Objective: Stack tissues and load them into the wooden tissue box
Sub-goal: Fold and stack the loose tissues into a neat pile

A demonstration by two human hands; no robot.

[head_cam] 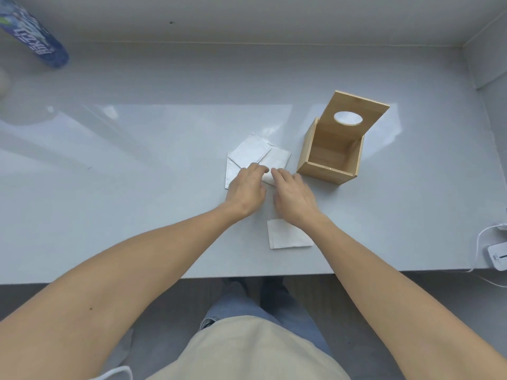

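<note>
Both hands lie palm-down on a loose pile of tissues (255, 157) near the middle of the table (137, 174). The left hand (245, 187) and right hand (292, 196) sit side by side, fingers extended and close together, fingertips pressing the overlapping sheets rather than gripping them. One separate tissue (288, 234) lies closer to the table's front edge, partly under the right wrist. The wooden tissue box (330, 157) stands just right of the pile, empty, its lid (354, 113) with an oval hole raised. A blue printed package (35, 37) occupies the far left corner; its writing is unreadable. A white charger (498, 255) with a cable rests at the right edge.
</note>
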